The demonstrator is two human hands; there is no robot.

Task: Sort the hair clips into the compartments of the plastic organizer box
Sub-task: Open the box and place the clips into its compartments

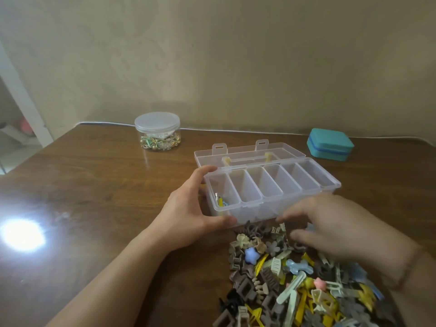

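The clear plastic organizer box point(313, 188) stands open on the wooden table, its lid lying flat behind it. It has a row of several compartments; the leftmost holds a few small clips point(220, 200), the others look bare. My left hand point(195, 204) grips the box's left end, thumb on the front corner and fingers on the back rim. My right hand point(330, 228) hovers blurred over the far edge of a pile of hair clips point(295, 284) in brown, yellow, beige and blue, just in front of the box. Whether it holds a clip is unclear.
A round clear jar point(157, 131) with a lid and small trinkets stands at the back left. A teal case point(329, 145) sits at the back right. A white cable runs along the table's far edge by the wall. A bright light glare lies at the left.
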